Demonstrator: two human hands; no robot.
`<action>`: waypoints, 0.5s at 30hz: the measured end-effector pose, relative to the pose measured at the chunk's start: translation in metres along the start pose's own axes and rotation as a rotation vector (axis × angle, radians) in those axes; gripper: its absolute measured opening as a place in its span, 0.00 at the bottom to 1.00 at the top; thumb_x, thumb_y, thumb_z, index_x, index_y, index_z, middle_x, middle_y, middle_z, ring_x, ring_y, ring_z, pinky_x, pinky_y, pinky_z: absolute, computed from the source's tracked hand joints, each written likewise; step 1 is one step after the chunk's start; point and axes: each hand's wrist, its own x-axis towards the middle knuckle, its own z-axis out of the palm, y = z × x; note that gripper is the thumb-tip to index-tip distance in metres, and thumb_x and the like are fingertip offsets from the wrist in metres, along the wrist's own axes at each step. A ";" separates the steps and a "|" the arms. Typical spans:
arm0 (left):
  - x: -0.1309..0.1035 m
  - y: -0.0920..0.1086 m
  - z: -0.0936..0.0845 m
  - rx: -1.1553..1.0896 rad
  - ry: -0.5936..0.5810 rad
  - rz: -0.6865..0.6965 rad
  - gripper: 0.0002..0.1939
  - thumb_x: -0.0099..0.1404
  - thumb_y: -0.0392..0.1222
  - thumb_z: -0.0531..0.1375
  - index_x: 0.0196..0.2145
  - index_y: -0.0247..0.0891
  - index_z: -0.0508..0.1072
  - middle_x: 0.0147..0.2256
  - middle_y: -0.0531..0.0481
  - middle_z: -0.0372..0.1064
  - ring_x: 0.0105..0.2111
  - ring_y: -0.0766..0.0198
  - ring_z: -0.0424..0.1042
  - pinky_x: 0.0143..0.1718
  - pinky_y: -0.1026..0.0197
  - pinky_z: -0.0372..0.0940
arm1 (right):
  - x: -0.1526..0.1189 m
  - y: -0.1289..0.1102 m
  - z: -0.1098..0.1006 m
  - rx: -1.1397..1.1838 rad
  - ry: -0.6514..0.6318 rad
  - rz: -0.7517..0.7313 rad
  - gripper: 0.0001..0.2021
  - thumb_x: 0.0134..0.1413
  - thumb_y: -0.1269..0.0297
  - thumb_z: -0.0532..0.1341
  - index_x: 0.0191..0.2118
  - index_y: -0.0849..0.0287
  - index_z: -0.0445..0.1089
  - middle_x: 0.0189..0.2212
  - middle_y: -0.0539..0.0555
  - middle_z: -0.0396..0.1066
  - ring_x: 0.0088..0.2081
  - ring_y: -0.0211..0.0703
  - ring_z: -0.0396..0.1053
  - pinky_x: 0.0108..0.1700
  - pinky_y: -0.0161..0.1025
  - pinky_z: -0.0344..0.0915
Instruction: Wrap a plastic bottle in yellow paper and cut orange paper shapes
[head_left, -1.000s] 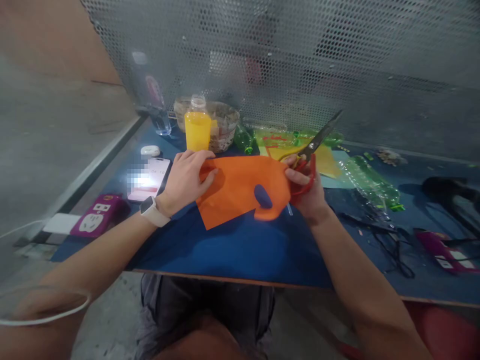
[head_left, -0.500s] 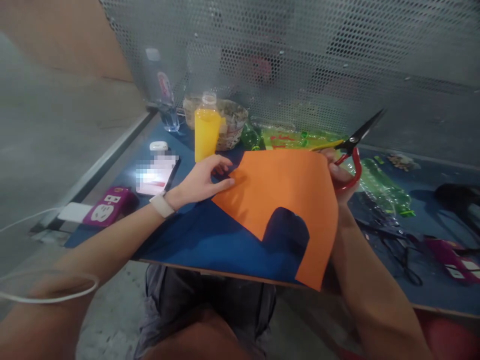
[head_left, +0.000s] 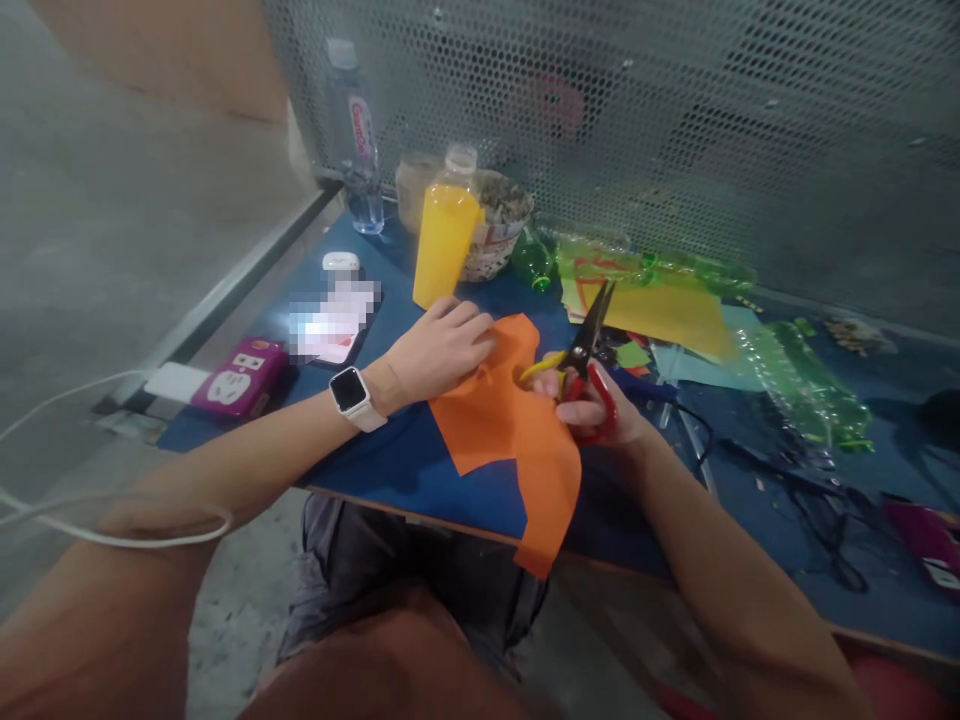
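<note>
An orange sheet of paper (head_left: 480, 420) with a curved piece cut out of its lower edge lies partly on the blue table, bent and buckled. My left hand (head_left: 448, 350), with a watch on the wrist, is closed on its upper left part; the fingertips are mostly hidden. In my right hand (head_left: 600, 405) are scissors (head_left: 581, 360) with black blades and red and yellow handles, the blades pointing up and away. The fingers of that hand also touch the sheet's right side. Below it, a strip of the paper hangs past the table's front edge.
A bottle of yellow liquid (head_left: 448, 230) stands behind my left hand, beside a basket (head_left: 495, 240) and a water bottle (head_left: 361, 150). To the left are a phone (head_left: 341, 325) and a purple power socket (head_left: 244, 380). Green plastic bottles (head_left: 810, 385) and coloured paper (head_left: 667, 315) lie right.
The right hand has come left and down with the scissors, and the orange sheet has folded up between the hands. My left hand has closed on the paper. The view has shifted slightly.
</note>
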 end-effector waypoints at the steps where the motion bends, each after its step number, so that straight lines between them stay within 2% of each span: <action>1: 0.000 0.001 -0.001 0.014 -0.003 0.014 0.10 0.82 0.34 0.61 0.49 0.35 0.84 0.55 0.38 0.82 0.56 0.44 0.76 0.58 0.43 0.66 | 0.000 0.000 0.003 -0.014 -0.048 0.005 0.26 0.43 0.47 0.87 0.34 0.54 0.75 0.34 0.52 0.75 0.32 0.42 0.70 0.33 0.38 0.67; 3: 0.000 0.004 -0.002 0.025 -0.011 0.040 0.11 0.83 0.33 0.59 0.50 0.35 0.84 0.55 0.38 0.82 0.56 0.43 0.76 0.59 0.42 0.66 | -0.001 0.000 0.008 -0.048 -0.095 0.003 0.25 0.46 0.47 0.87 0.35 0.55 0.75 0.33 0.51 0.75 0.31 0.40 0.69 0.32 0.37 0.66; 6: 0.001 0.009 0.000 -0.007 -0.041 0.073 0.13 0.84 0.34 0.58 0.52 0.36 0.84 0.56 0.39 0.82 0.56 0.44 0.76 0.61 0.42 0.65 | 0.000 0.001 0.019 -0.129 -0.079 -0.050 0.26 0.48 0.44 0.87 0.35 0.56 0.76 0.32 0.50 0.74 0.30 0.40 0.69 0.32 0.37 0.66; 10: 0.000 0.020 0.010 -0.120 -0.132 0.144 0.13 0.84 0.33 0.58 0.52 0.37 0.84 0.53 0.40 0.82 0.55 0.48 0.77 0.60 0.45 0.65 | 0.001 0.005 0.039 -0.180 0.076 -0.247 0.27 0.56 0.37 0.82 0.36 0.54 0.75 0.28 0.50 0.73 0.27 0.42 0.69 0.30 0.40 0.69; 13: -0.002 0.027 0.019 -0.203 -0.205 0.157 0.13 0.82 0.31 0.58 0.50 0.38 0.84 0.50 0.41 0.82 0.53 0.48 0.78 0.60 0.45 0.66 | 0.002 0.005 0.055 -0.344 0.141 -0.365 0.20 0.63 0.45 0.81 0.38 0.51 0.75 0.36 0.54 0.81 0.37 0.50 0.80 0.44 0.48 0.80; 15: -0.003 0.030 0.024 -0.286 -0.234 0.094 0.10 0.80 0.34 0.61 0.48 0.40 0.83 0.51 0.42 0.81 0.55 0.47 0.78 0.62 0.45 0.67 | 0.004 0.002 0.066 -0.463 0.052 -0.390 0.11 0.69 0.54 0.77 0.44 0.50 0.78 0.47 0.57 0.86 0.50 0.55 0.85 0.60 0.55 0.81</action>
